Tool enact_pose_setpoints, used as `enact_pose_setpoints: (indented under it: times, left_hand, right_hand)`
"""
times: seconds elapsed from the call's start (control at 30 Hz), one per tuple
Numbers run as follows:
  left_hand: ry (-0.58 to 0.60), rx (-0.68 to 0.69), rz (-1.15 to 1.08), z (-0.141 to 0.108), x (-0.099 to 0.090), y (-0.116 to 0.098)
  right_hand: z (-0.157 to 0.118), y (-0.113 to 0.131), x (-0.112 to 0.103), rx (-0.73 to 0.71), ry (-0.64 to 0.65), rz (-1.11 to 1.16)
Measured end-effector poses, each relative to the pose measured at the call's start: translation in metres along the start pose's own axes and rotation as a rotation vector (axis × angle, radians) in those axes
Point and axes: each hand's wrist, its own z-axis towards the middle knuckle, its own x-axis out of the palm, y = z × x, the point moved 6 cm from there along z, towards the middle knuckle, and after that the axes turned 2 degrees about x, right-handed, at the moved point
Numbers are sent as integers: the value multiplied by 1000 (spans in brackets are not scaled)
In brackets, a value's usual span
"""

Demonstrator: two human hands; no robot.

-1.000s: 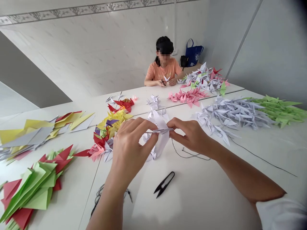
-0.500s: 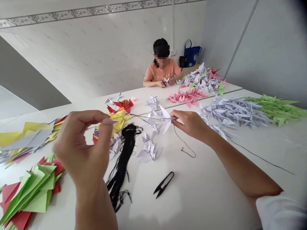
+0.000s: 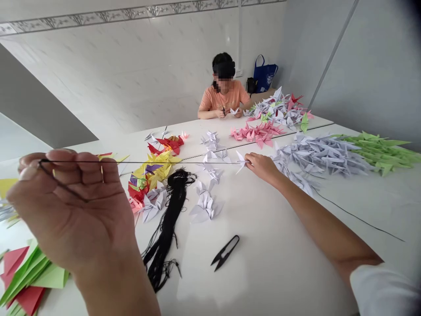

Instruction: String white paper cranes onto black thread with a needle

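Note:
My left hand (image 3: 75,206), palm turned toward me, pinches the end of a black string (image 3: 158,162) between thumb and forefinger. A short loose tail of it lies across the palm, and a thin needle-like glint shows at the fingers. The string runs taut to the right, to a white paper crane (image 3: 241,162). My right hand (image 3: 261,167) grips that crane, its fingertips closed on the body; the string's far part is hidden there. Below the string lie a bundle of black strings (image 3: 173,219) and black thread snips (image 3: 225,253).
White cranes (image 3: 204,206) stand mid-table. Yellow and red cranes (image 3: 164,162) sit left; pink (image 3: 258,131), white (image 3: 325,151) and green cranes (image 3: 381,149) are heaped right. Folded green paper (image 3: 29,272) lies front left. Across the table a person (image 3: 224,94) holds a white crane.
My left hand has moved left and turned palm toward me, drawing the string out straight. The string's hanging loop below my right hand is gone. The right hand has shifted slightly right with the crane.

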Motion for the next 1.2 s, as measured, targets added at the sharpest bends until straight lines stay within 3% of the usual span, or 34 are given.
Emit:
enact_pose_setpoints:
  times: [0.1,0.23,0.33,0.4,0.5,0.57,0.7,0.8,0.9,1.0,1.2]
  left_hand:
    - [-43,-60,-309,-3,0,0]
    - [-87,-84,-341,-4,7,-2]
    - [-81,-108,-273,-5,16,1]
    - [2,-62,-113,-11,24,1]
    - [272,26,70,-29,44,2]
    - [436,-8,94,-44,56,8]
    - [528,-177,154,-61,63,23]
    - [576,-255,242,-63,63,31]
    - [604,-285,330,-61,60,37]
    - [654,-268,392,-62,60,43]
    - [960,-284,619,-80,64,60]
  right_hand:
    - [1,-8,19,22,40,-30]
    - [-1,-15,34,41,78,-47]
    - [-3,-12,30,44,55,-32]
    - [-4,-2,20,19,10,4]
    - [-6,30,9,-96,-30,103]
    - [-8,59,11,-220,-4,176]
    - [-13,102,33,-390,80,288]
    - [-10,103,40,-359,69,381]
    - [-4,86,28,-283,-11,517]
    - [-1,65,0,-238,-149,691]
    - [-14,59,-53,-297,-431,988]
